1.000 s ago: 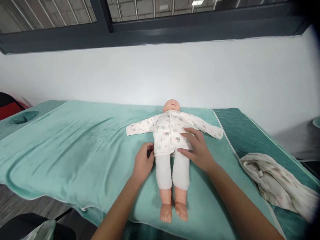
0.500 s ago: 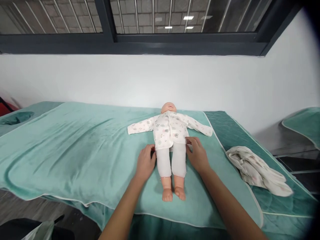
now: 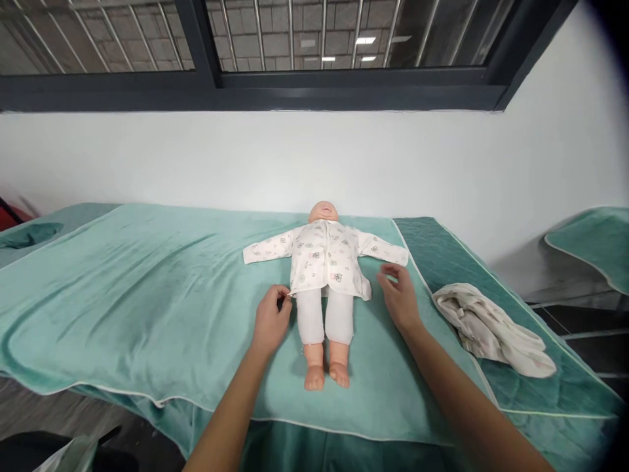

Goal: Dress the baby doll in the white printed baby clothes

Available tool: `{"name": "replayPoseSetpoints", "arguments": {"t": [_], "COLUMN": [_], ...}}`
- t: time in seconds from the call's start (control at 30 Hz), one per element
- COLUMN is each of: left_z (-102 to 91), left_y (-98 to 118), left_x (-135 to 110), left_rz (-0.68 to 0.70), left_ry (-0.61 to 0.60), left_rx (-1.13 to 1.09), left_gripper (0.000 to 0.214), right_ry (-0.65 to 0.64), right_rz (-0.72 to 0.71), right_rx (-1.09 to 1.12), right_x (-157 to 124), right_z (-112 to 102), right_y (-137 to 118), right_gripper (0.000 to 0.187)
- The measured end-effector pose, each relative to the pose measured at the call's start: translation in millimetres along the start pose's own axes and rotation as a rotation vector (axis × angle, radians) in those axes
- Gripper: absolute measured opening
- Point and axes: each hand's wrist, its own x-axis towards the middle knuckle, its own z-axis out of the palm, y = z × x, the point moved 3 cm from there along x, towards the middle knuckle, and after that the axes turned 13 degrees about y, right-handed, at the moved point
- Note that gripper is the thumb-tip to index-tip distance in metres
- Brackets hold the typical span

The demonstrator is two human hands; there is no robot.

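A baby doll (image 3: 314, 377) lies on its back, head toward the wall, arms spread out in their sleeves. It wears a white printed baby shirt (image 3: 314, 259), its front edges meeting down the middle, over white leg coverings (image 3: 339, 318). My left hand (image 3: 272, 318) pinches the shirt's lower left corner between thumb and fingers. On the other side my right hand (image 3: 399, 295) hovers apart from the shirt, below the right sleeve, with fingers loosely curled and thumb apart, nothing seen in them. The shirt's lower right corner flares outward.
A light green blanket (image 3: 147, 282) covers the bed under the doll. A crumpled white cloth (image 3: 491, 328) lies to the right on the darker green quilted cover (image 3: 545, 393). Behind stand a white wall (image 3: 275, 160) and a dark window frame (image 3: 344, 95).
My right hand has let go of the shirt's right edge and moved off to the right. My left hand stays at the left hem. The view has shifted slightly.
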Motion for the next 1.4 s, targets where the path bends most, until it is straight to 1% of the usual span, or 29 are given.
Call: {"name": "replayPoseSetpoints", "arguments": {"t": [0.07, 0.1, 0.13, 0.17, 0.23, 0.33, 0.47, 0.53, 0.6, 0.67, 0.8, 0.9, 0.93, 0.97, 1.03, 1.07, 1.1, 1.13, 1.17, 1.23, 1.27, 1.3, 1.33, 1.4], "left_z": [0.6, 0.8, 0.9, 1.0, 1.1, 1.3, 1.6, 2.1, 2.7, 3.1, 3.0, 2.3, 2.1, 2.1, 2.6, 3.0, 3.6, 4.4, 5.3, 7.1, 8.2, 9.5, 10.9, 14.5], "left_y": [-2, -3, -4, -5, -7, -10, -11, -10, -10, -10, -10, -10, -10, -10, -9, -8, -7, -7, -6, -5, -4, -3, -3, -1], "left_x": [1, 1, 1, 2, 3, 5, 6, 6, 7, 7, 6, 5, 5, 5, 5, 5, 6, 6, 6, 7, 7, 8, 9, 11], "left_rz": [-0.01, -0.013, -0.018, -0.023, -0.039, -0.071, -0.089, -0.098, -0.109, -0.11, -0.104, -0.109, -0.111, -0.111, -0.09, -0.071, -0.05, -0.03, -0.015, 0.004, 0.017, 0.034, 0.054, 0.102], "left_ry": [0.006, 0.01, 0.015, 0.02, 0.03, 0.043, 0.049, 0.05, 0.054, 0.061, 0.069, 0.077, 0.081, 0.084, 0.084, 0.08, 0.074, 0.059, 0.043, 0.009, -0.008, -0.023, -0.034, -0.043], "left_rx": [-0.004, -0.007, -0.008, -0.01, -0.013, -0.018, -0.029, -0.036, -0.031, -0.02, -0.014, -0.008, -0.009, -0.011, -0.012, -0.008, 0.002, 0.016, 0.031, 0.067, 0.093, 0.127, 0.166, 0.254], "left_gripper": [0.008, 0.008, 0.008, 0.008, 0.008, 0.009, 0.011, 0.012, 0.012, 0.012, 0.012, 0.013, 0.013, 0.013, 0.013, 0.012, 0.013, 0.015, 0.018, 0.023, 0.024, 0.024, 0.023, 0.023], "right_ry": [0.109, 0.15, 0.16, 0.161, 0.15, 0.146, 0.225, 0.257, 0.26, 0.256, 0.251, 0.241, 0.251, 0.269, 0.28, 0.258, 0.192, 0.097, 0.002, -0.189, -0.248, -0.289, -0.295, -0.248], "right_rz": [-0.003, -0.001, 0.025, 0.046, 0.073, 0.053, 0.03, 0.028, 0.017, -0.014, -0.049, -0.019, -0.028, -0.069, -0.23, -0.332, -0.406, -0.416, -0.392, -0.331, -0.311, -0.295, -0.274, -0.22], "right_rx": [-0.23, -0.343, -0.427, -0.462, -0.486, -0.444, -0.37, -0.343, -0.31, -0.268, -0.244, -0.295, -0.311, -0.322, -0.315, -0.295, -0.254, -0.203, -0.163, -0.117, -0.103, -0.117, -0.148, -0.241], "right_x": [30, 45, 59, 72, 90, 108, 129, 137, 141, 141, 135, 131, 129, 125, 108, 95, 78, 59, 39, -3, -21, -36, -47, -57], "right_z": [-7, -11, -14, -16, -18, -14, -7, -4, -2, -2, -5, -8, -8, -8, -5, -2, 2, 5, 8, 12, 12, 12, 11, 10], "right_y": [22, 32, 42, 50, 62, 71, 79, 83, 85, 84, 83, 81, 77, 70, 48, 34, 21, 10, 1, -13, -17, -20, -21, -21], "right_gripper": [0.05, 0.054, 0.055, 0.056, 0.052, 0.042, 0.04, 0.04, 0.039, 0.039, 0.049, 0.043, 0.04, 0.037, 0.032, 0.03, 0.029, 0.028, 0.029, 0.037, 0.043, 0.05, 0.055, 0.056]}}
